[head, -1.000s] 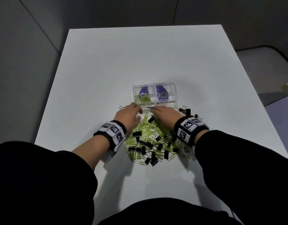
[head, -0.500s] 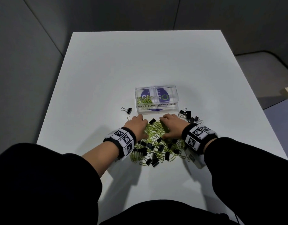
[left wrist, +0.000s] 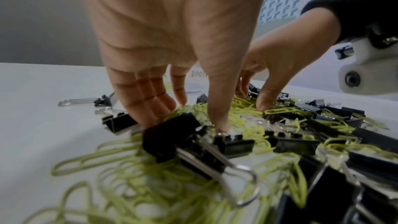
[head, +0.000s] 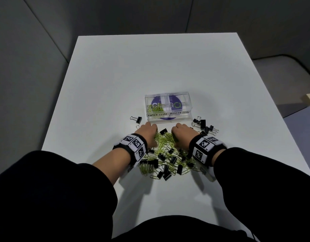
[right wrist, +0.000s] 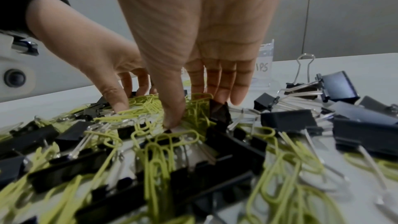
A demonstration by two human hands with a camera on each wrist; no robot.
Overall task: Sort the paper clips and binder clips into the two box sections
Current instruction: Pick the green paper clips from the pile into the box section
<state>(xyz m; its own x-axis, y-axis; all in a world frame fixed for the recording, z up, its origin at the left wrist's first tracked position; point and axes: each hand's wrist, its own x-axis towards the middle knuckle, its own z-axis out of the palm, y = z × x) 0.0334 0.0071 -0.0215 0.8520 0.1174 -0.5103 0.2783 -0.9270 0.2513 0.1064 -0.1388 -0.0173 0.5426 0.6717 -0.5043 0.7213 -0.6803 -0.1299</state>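
Note:
A clear two-section box point(head: 168, 117) stands mid-table, labelled PAPER CLIPS and BINDER CLIPS. Some green paper clips point(head: 155, 108) lie in its left section; the right section point(head: 179, 105) shows no clips. In front of it lies a mixed pile point(head: 166, 156) of green paper clips and black binder clips. My left hand point(head: 147, 133) digs into the pile's far left, thumb and fingers point(left wrist: 150, 108) closing round a bunch of green clips point(left wrist: 193, 110). My right hand point(head: 181, 135) does the same at the far right, with upright green clips point(right wrist: 196, 106) pinched between thumb and fingers.
One black binder clip point(head: 136, 119) lies alone left of the box. A small group of binder clips point(head: 203, 126) sits right of the box, beside my right wrist. The white table point(head: 150, 67) stretches bare beyond the box; its edges are near on both sides.
Both hands have drawn back from the box front to the pile and sunk their fingers into the green clips. The stray binder clip on the left has come into sight.

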